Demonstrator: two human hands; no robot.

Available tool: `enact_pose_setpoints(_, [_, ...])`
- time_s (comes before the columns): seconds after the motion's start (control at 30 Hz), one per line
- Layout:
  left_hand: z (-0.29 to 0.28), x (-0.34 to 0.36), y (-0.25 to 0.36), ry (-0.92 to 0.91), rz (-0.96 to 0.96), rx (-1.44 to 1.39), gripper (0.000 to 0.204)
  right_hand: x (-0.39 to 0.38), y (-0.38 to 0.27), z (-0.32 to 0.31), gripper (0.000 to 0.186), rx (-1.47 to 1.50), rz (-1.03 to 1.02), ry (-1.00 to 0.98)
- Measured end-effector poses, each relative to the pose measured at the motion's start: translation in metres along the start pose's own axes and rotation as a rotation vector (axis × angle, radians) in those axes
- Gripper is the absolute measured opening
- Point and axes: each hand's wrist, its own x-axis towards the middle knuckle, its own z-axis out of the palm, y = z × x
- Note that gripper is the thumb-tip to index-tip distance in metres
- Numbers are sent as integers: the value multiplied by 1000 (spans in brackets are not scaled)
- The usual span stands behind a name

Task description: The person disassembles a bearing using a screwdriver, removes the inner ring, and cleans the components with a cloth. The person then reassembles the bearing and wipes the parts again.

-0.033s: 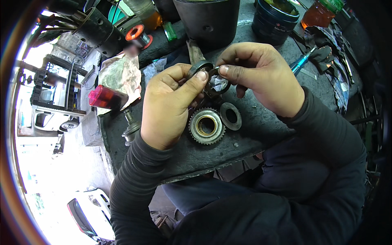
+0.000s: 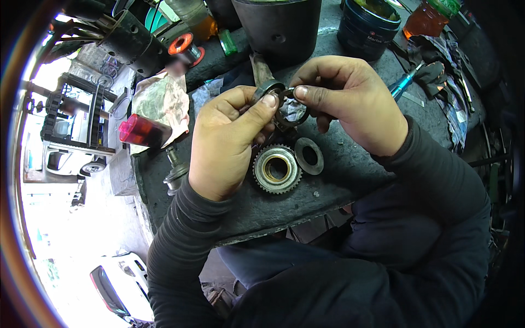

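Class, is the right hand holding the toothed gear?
No, the toothed gear lies on the bench, while the right hand pinches a dark ring.

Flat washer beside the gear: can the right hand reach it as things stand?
Probably yes: the flat washer lies uncovered beside the gear, nearer the body than the right hand, with nothing visible between. But that hand is pinching a dark ring, so it likely needs freeing first.

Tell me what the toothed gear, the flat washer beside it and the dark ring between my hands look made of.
Toothed gear: likely steel, with a shiny grey face; its gold-toned bore suggests brass or bronze.
Flat washer: probably steel, dull grey and thin.
Dark ring: perhaps metal, but its blackish surface leaves that open.
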Motion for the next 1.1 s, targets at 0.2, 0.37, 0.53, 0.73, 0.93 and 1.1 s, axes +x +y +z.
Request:
enact_pose_setpoints(0.2, [-5, 6, -4, -117, -64, -402, 31, 2, 4, 0, 11, 216, -5, 33])
enact_pose_setpoints(0.37, [-9, 6, -5, -175, -105, -495, 32, 3, 2, 1, 11, 171, -16, 67])
enact_pose_setpoints(0.53, [-11, 7, -7, -180, -96, -509, 30, 4, 1, 0, 14, 131, -54, 78])
enact_pose_setpoints(0.73, [-12, 7, -8, -206, -87, -520, 28, 5, 5, 2, 9, 136, -64, 78])
enact_pose_setpoints(0.93, [-8, 6, -9, -174, -52, -526, 23, 3, 3, 4, 11, 125, -70, 101])
enact_pose_setpoints(1.1, [-5, 3, -4, -113, -12, -404, 23, 4, 3, 6, 14, 88, -132, 126])
